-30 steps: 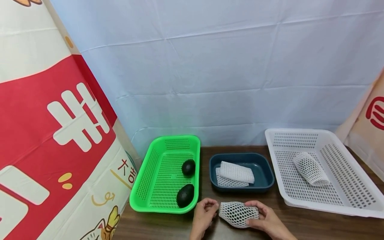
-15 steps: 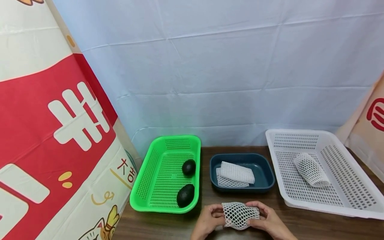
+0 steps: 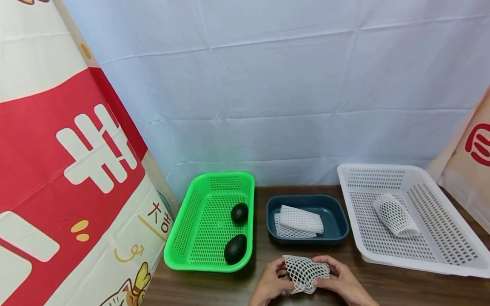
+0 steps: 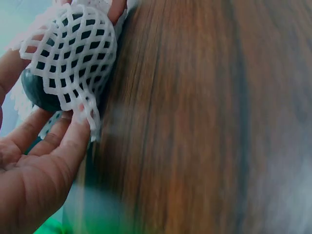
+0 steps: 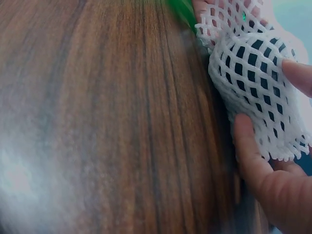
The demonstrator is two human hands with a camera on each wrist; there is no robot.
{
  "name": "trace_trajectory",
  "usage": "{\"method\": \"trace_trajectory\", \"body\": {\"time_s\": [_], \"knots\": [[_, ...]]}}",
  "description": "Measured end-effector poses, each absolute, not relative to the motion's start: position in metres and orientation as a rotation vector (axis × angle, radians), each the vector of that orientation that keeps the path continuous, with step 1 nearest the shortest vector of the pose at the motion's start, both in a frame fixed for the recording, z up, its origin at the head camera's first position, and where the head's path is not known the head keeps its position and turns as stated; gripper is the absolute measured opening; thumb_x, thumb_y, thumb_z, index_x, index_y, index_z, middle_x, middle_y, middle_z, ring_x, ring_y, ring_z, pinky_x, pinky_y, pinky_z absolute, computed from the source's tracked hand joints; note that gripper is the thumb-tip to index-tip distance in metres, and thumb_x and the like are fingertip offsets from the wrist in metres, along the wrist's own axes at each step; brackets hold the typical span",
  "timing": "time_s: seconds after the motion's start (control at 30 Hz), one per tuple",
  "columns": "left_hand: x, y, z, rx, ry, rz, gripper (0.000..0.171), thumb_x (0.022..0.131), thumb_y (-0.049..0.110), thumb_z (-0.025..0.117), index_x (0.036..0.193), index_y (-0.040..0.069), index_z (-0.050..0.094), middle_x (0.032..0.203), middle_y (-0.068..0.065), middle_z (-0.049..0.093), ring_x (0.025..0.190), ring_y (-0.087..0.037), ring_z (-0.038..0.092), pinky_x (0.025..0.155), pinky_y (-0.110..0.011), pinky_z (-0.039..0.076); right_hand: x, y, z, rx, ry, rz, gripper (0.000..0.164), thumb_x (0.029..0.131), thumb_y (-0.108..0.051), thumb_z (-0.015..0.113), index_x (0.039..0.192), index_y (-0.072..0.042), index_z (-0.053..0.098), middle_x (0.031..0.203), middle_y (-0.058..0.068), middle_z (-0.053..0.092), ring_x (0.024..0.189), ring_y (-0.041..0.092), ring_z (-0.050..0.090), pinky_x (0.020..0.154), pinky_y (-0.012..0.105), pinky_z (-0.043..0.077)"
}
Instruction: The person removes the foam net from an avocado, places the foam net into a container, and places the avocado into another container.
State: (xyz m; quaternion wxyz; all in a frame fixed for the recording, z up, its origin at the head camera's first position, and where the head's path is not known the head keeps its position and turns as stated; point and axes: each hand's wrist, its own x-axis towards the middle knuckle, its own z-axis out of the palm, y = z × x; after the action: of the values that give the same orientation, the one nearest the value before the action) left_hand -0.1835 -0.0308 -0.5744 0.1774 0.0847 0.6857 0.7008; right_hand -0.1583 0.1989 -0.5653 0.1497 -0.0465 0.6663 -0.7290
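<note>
A white foam fruit net (image 3: pixel 304 272) lies at the table's front, partly around a dark avocado (image 4: pixel 36 90). In the left wrist view the fruit's smooth end shows at the net's mouth. My left hand (image 3: pixel 269 282) pinches the loose left edge of the net, fingertips partly inside the mesh. At the other end my right hand (image 3: pixel 340 279) grips net and fruit between thumb and fingers; the right wrist view shows the mesh (image 5: pixel 253 73) stretched over the fruit's dark body. Two more dark avocados (image 3: pixel 235 249) lie in the green basket (image 3: pixel 168 255).
Behind the hands sits a dark blue tray (image 3: pixel 334 233) with flattened foam nets (image 3: pixel 302 219). A white basket (image 3: pixel 357 238) on the right contains a netted fruit (image 3: pixel 394 214). A printed cloth (image 3: pixel 76 170) hangs at left, and a pale cloth (image 3: pixel 245 106) behind.
My left hand has come right to the net and grasped its left edge, which now spreads wider and bends down. The right hand keeps its hold in nearly the same spot.
</note>
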Motion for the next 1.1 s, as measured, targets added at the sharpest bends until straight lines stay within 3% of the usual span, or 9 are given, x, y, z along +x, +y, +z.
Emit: {"method": "trace_trajectory", "body": {"time_s": [0.17, 0.37, 0.57, 0.83, 1.1], "knots": [[-0.182, -0.027, -0.574, 0.188, 2.089, 1.9, 0.063, 0.062, -0.01, 0.072, 0.124, -0.008, 0.058, 0.1, -0.001, 0.064, 0.091, -0.015, 0.058, 0.081, -0.03, 0.05, -0.156, 0.198, -0.565, -0.084, 1.747, -2.168, 0.06, 0.083, 0.003, 0.072, 0.131, 0.016, 0.038, 0.109, 0.013, 0.057, 0.096, 0.023, 0.059, 0.08, 0.038, 0.054], [-0.183, -0.026, -0.574, 0.149, 2.115, 1.89, 0.062, 0.06, -0.011, 0.067, 0.121, -0.007, 0.061, 0.096, -0.002, 0.064, 0.088, -0.016, 0.058, 0.079, -0.032, 0.05, -0.156, 0.196, -0.564, -0.102, 1.932, -2.093, 0.057, 0.082, 0.001, 0.074, 0.129, 0.015, 0.044, 0.11, 0.015, 0.057, 0.093, 0.02, 0.061, 0.078, 0.03, 0.053], [-0.186, -0.029, -0.572, 0.119, 2.095, 1.877, 0.06, 0.06, -0.009, 0.067, 0.12, -0.007, 0.06, 0.095, -0.002, 0.062, 0.087, -0.016, 0.058, 0.078, -0.032, 0.05, -0.156, 0.198, -0.562, -0.073, 2.008, -2.073, 0.055, 0.081, -0.001, 0.075, 0.127, 0.014, 0.048, 0.109, 0.016, 0.06, 0.092, 0.019, 0.061, 0.077, 0.03, 0.053], [-0.188, -0.035, -0.568, 0.134, 2.019, 1.935, 0.054, 0.06, -0.01, 0.069, 0.113, 0.0, 0.064, 0.094, -0.003, 0.063, 0.086, -0.016, 0.057, 0.077, -0.029, 0.049, -0.156, 0.2, -0.558, 0.21, 2.069, -2.052, 0.042, 0.081, -0.007, 0.077, 0.115, 0.008, 0.057, 0.099, 0.012, 0.063, 0.087, 0.021, 0.059, 0.073, 0.033, 0.054], [-0.19, -0.038, -0.571, 0.195, 2.028, 1.966, 0.054, 0.06, -0.011, 0.072, 0.112, 0.001, 0.065, 0.097, -0.001, 0.064, 0.087, -0.016, 0.058, 0.08, -0.03, 0.049, -0.156, 0.206, -0.559, 0.221, 2.009, -2.098, 0.033, 0.083, -0.006, 0.074, 0.109, 0.007, 0.059, 0.094, 0.011, 0.064, 0.084, 0.019, 0.06, 0.071, 0.034, 0.054]]}}
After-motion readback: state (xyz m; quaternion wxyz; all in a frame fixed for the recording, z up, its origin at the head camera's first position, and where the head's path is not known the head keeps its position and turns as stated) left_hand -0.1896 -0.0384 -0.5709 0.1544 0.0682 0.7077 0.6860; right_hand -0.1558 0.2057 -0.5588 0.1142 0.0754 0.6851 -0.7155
